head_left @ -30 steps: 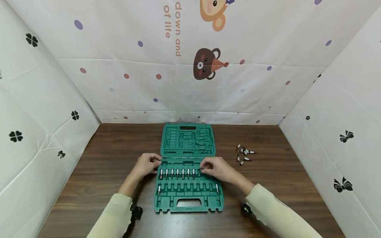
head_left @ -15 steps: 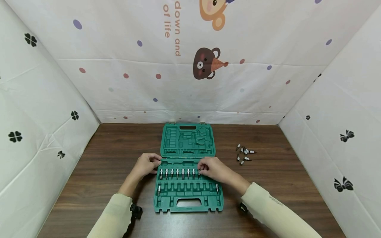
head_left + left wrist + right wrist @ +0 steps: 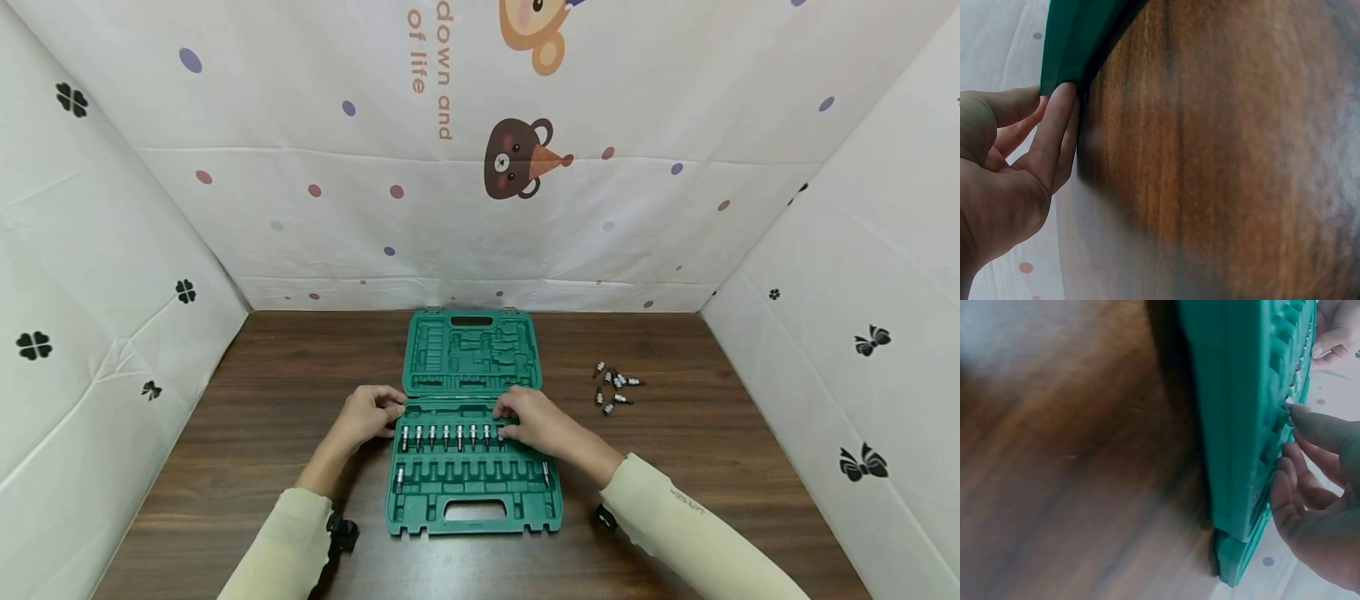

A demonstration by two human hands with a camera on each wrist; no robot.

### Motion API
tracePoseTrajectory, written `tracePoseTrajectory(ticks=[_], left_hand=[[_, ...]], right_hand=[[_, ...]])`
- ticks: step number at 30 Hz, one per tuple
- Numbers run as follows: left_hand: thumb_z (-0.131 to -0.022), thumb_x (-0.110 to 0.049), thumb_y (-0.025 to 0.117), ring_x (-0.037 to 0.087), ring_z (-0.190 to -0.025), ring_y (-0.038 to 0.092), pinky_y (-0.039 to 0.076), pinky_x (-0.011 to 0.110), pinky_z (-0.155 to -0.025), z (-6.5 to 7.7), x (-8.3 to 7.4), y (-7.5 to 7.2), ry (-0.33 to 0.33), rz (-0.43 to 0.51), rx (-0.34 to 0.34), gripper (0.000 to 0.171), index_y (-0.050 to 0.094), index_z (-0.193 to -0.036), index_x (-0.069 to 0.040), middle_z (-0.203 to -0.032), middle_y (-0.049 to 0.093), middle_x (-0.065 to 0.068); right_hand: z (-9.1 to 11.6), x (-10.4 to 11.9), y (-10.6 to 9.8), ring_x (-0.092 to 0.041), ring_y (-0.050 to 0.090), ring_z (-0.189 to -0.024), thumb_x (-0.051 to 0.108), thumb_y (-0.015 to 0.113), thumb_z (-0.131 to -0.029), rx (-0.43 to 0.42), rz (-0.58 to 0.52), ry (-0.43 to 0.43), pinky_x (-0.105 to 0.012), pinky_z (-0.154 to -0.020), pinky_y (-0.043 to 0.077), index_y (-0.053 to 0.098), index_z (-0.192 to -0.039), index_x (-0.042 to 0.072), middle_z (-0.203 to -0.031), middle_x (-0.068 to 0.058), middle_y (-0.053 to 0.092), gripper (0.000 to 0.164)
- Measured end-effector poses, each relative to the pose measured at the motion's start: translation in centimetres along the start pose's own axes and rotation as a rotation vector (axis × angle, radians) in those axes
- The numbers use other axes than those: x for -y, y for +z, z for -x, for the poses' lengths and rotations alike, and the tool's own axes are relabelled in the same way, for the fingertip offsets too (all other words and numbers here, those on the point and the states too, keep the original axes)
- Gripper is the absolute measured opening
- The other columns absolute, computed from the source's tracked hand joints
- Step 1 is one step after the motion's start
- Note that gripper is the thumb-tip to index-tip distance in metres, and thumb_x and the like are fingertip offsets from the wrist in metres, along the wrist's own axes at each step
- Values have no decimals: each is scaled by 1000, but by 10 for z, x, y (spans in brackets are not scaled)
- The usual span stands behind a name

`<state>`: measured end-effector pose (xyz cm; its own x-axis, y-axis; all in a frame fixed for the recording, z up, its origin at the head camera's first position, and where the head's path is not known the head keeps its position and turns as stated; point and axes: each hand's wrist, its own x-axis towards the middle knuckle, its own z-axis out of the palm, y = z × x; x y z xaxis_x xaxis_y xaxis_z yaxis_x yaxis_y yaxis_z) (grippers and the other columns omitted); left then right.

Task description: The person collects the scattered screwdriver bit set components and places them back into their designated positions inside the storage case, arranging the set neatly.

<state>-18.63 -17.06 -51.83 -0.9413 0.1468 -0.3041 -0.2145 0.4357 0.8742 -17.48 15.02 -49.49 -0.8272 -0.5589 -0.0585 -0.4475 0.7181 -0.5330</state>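
Observation:
A green tool case (image 3: pixel 420 510) lies unfolded on the table. In the head view my left hand (image 3: pixel 372 412) grips its left edge; in the left wrist view, thumb and fingers pinch the green wall (image 3: pixel 1067 50). My right hand (image 3: pixel 532 421) is over the right part of the upper slot row. Its thumb touches the top of a bit socket (image 3: pixel 501 443) seated at the row's right end, and the index finger is apart from the thumb. Several silver bit sockets (image 3: pixel 446 437) stand left of it. The right wrist view shows the thumb (image 3: pixel 1319 428) at the metal end, other fingers loosely bent.
Several loose bit sockets (image 3: pixel 618 382) lie on the brown wooden table (image 3: pixel 675 450) right of the case. In the lower slot row, one bit socket (image 3: pixel 399 478) sits at the left end and another (image 3: pixel 546 473) at the right. Patterned cloth walls (image 3: pixel 450 225) enclose the table.
My right hand has shifted slightly left and placed a bit socket at the upper row's right end; its index finger has since parted from the thumb. The left hand stays at the case edge.

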Motion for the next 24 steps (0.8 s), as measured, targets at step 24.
tracePoseTrajectory(ticks=[24], left_hand=[[-103,-3,62,19,-87,68,66,36,-72,-4,3,1,8,-12,-4,20,72,-120,-1,-102,67,14]], right_hand=[[-14,4,-6,-16,61,-94,11,86,-85,62,6,92,-37,-81,57,74,-107,12,-104,-2,67,25]])
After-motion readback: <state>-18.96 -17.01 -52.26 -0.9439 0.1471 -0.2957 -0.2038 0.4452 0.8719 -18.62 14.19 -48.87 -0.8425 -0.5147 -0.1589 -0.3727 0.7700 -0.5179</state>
